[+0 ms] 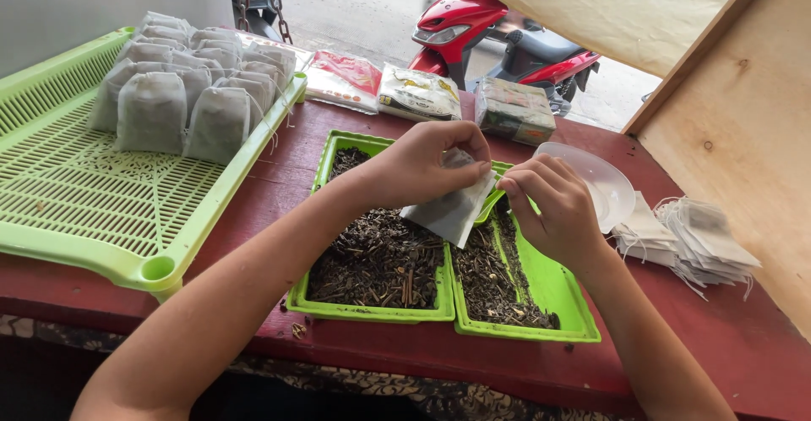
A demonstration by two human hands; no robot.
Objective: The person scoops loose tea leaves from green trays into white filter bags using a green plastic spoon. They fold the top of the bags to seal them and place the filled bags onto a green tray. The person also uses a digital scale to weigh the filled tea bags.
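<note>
left hand (422, 163) pinches small white paper filter bag (449, 210) by its mouth | right hand (549, 201) fingers closed at bag's top edge | best kept over green plastic trays (549, 290) of dried leaves, mouth up

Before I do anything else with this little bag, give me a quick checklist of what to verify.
1. Bag gripped by left hand: ok.
2. Right hand at the bag's top edge: ok.
3. Bag held over the two green trays of dried leaves: ok.
4. Bag mouth open or shut: cannot tell, fingers hide it.
5. Spare empty bags by the right hand: ok.
6. Room on the big slotted tray beside the filled bags: ok.
</note>
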